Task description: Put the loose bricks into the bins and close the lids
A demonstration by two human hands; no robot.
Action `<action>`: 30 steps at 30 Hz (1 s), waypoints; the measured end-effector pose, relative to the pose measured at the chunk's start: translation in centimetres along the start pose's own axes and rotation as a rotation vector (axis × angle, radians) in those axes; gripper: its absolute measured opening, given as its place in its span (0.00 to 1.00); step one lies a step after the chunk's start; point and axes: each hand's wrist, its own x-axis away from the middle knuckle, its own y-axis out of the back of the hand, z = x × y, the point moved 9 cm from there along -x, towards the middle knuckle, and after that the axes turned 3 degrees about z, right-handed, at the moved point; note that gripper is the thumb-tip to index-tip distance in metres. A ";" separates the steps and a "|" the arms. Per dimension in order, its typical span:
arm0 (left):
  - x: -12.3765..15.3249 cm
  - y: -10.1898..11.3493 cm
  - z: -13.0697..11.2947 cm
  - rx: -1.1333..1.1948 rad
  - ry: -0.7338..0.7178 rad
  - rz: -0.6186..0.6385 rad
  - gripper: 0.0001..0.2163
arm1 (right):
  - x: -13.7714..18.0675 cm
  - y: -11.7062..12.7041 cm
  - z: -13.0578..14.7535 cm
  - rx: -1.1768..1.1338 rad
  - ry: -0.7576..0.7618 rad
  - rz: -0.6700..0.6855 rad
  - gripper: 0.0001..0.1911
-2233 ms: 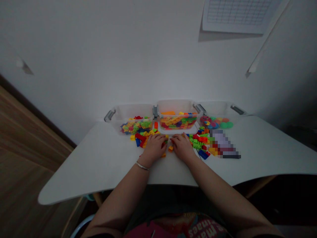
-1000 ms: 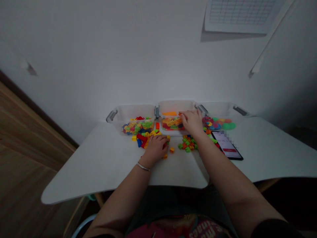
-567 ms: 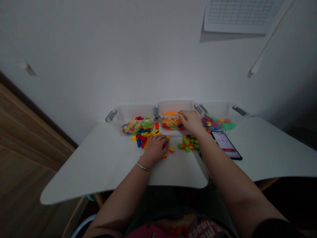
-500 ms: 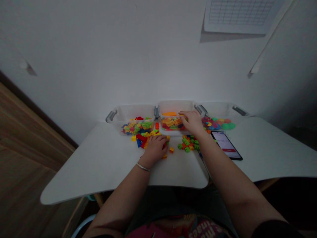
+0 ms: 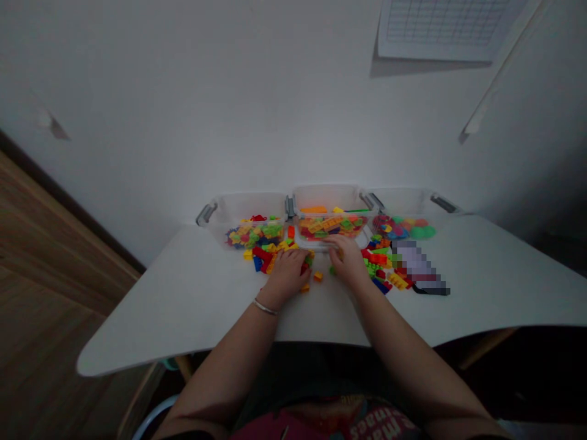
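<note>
My left hand (image 5: 288, 273) rests on a pile of coloured plastic toy bricks (image 5: 263, 260), its fingers curled, with a red toy brick (image 5: 304, 268) showing between thumb and fingers. Beside it lies a loose orange brick (image 5: 318, 277). My right hand (image 5: 347, 260) is over the table in front of the middle clear box (image 5: 330, 194); its thumb and fingers are apart, and it partly covers small pieces beneath it. More bricks (image 5: 378, 260), red, green, yellow and blue, lie just right of that hand. The middle box holds many bricks.
A clear box (image 5: 250, 203) with small coloured pieces stands at the left, another box (image 5: 403, 198) with round and other coloured pieces at the right. A phone (image 5: 419, 266), its screen blurred, lies beside the right pile. The white table (image 5: 192, 293) meets the wall behind the boxes.
My right hand has come down from the middle box toward me, to the table in front of it. That uncovers bricks in the box and on the right. My left hand has hardly moved.
</note>
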 end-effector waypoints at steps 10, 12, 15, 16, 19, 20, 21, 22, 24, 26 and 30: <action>-0.1 0.0 -0.1 0.048 -0.027 -0.009 0.14 | 1.5 -5.5 -0.2 0.245 0.122 0.373 0.27; -0.2 0.1 -0.1 0.073 -0.021 0.000 0.14 | 1.6 -5.6 -0.2 0.257 0.123 0.379 0.27; -0.2 0.0 0.0 0.109 -0.008 0.026 0.13 | 1.6 -5.5 -0.2 0.274 0.124 0.379 0.26; -0.2 -0.1 0.0 0.117 -0.006 0.032 0.12 | 1.6 -5.6 -0.1 0.277 0.127 0.382 0.26; -0.3 -0.1 0.0 0.125 -0.008 0.029 0.12 | 1.6 -5.5 0.2 0.279 0.131 0.383 0.23; -0.3 0.0 0.0 0.123 -0.010 0.024 0.12 | 1.6 -5.4 0.3 0.279 0.127 0.375 0.23; -0.3 0.0 0.0 0.118 -0.013 0.019 0.12 | 1.6 -5.2 0.4 0.278 0.118 0.363 0.22; -0.3 0.1 -0.1 0.110 -0.016 0.015 0.11 | 1.5 -5.0 0.4 0.279 0.106 0.345 0.21; -0.3 0.4 -0.2 0.092 -0.027 0.010 0.10 | 1.4 -4.6 0.4 0.294 0.082 0.309 0.17; -0.3 0.6 -0.4 0.078 -0.037 0.004 0.10 | 1.4 -4.2 0.5 0.325 0.069 0.290 0.13; -0.4 0.8 -0.5 0.085 -0.046 -0.014 0.10 | 1.3 -4.0 0.5 0.379 0.043 0.311 0.09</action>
